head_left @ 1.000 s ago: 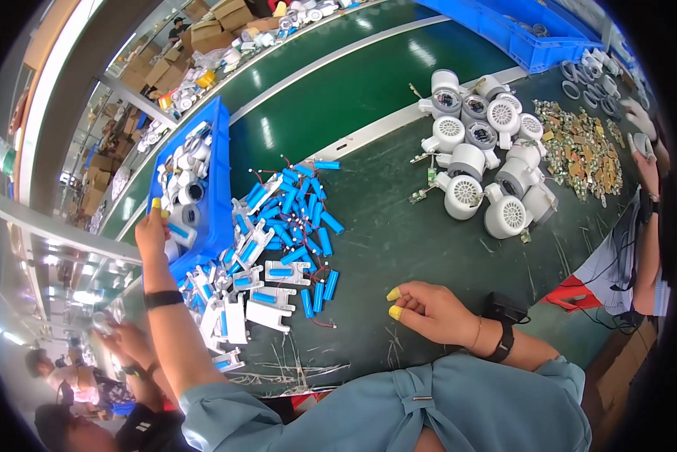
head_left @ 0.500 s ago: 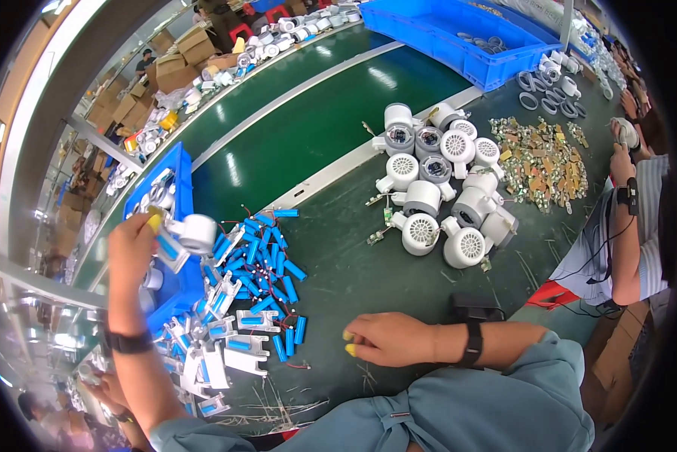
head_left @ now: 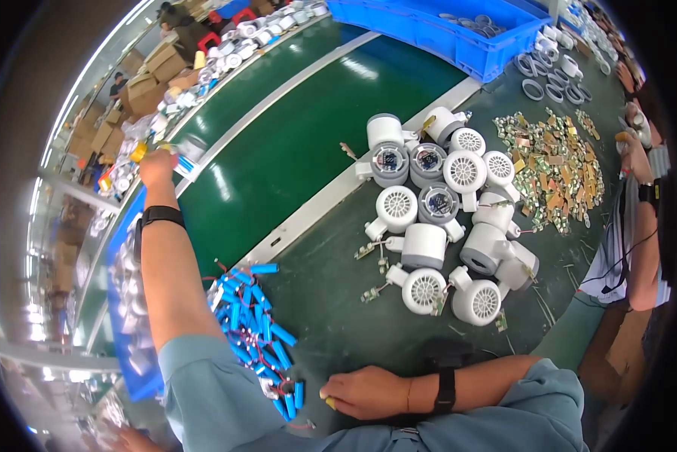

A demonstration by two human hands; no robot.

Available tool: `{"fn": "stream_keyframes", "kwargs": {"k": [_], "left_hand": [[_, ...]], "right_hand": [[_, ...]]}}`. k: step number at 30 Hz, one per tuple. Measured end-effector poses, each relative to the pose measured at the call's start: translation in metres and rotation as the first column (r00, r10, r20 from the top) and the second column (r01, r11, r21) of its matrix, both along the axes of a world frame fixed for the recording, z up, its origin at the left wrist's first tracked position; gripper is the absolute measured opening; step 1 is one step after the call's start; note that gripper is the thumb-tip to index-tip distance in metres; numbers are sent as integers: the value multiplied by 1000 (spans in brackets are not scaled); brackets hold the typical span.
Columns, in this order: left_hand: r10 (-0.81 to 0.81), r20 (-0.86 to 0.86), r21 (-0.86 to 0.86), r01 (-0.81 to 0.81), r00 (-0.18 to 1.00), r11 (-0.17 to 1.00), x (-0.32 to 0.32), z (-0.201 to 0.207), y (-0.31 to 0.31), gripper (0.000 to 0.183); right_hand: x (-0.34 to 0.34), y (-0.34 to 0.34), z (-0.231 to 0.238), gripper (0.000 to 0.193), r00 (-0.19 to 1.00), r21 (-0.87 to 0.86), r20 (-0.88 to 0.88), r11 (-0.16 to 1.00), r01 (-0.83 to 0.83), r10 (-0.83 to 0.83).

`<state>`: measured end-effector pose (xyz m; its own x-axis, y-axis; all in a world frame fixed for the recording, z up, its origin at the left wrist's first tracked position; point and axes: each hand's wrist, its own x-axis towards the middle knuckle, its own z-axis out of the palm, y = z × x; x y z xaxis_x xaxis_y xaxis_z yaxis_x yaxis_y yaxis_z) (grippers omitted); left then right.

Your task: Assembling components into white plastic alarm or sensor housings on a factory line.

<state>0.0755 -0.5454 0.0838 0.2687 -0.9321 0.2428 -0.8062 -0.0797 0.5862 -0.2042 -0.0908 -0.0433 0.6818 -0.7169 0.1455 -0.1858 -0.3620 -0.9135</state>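
My left hand (head_left: 158,167) reaches far out over the green belt at the left, closed on a white handheld fan part. The fan part (head_left: 189,167) is smeared by motion; a strip of blue shows in its handle. My right hand (head_left: 368,393) rests near the table's front edge, fingers curled in, with yellow finger covers at the tips and nothing visible in them. Between my arms lies a pile of blue battery cells (head_left: 267,331) with thin red wires. To the right of the middle stand several white fan heads (head_left: 423,245) with round grilles, small circuit boards dangling from some.
A heap of small circuit boards (head_left: 553,169) lies at the right, with grey rings (head_left: 533,90) beyond it. A blue crate (head_left: 429,38) stands at the back; another blue bin (head_left: 131,369) is beside my left arm. A co-worker's arm (head_left: 643,241) is at the right edge.
My left hand has carried the fan part away from the blue bin, forward over the belt. My right hand has stayed near the front edge, its fingers drawn in more. The view has shifted.
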Motion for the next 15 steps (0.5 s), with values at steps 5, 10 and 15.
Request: {"fn": "stream_keyframes", "kwargs": {"k": [5, 10, 15], "left_hand": [[-352, -499, -381, 165, 792, 910, -6, -25, -17, 25], [-318, -614, -191, 255, 723, 948, -49, 9, 112, 30], [-408, -482, -69, 431, 775, 900, -60, 31, 288, 25]], "right_hand": [[5, 8, -5, 20, 1000, 9, 28, 1000, 9, -9], [3, 4, -6, 18, 999, -44, -40, 999, -13, 12], [3, 3, -19, 16, 1000, -25, 2, 1000, -2, 2]]}}
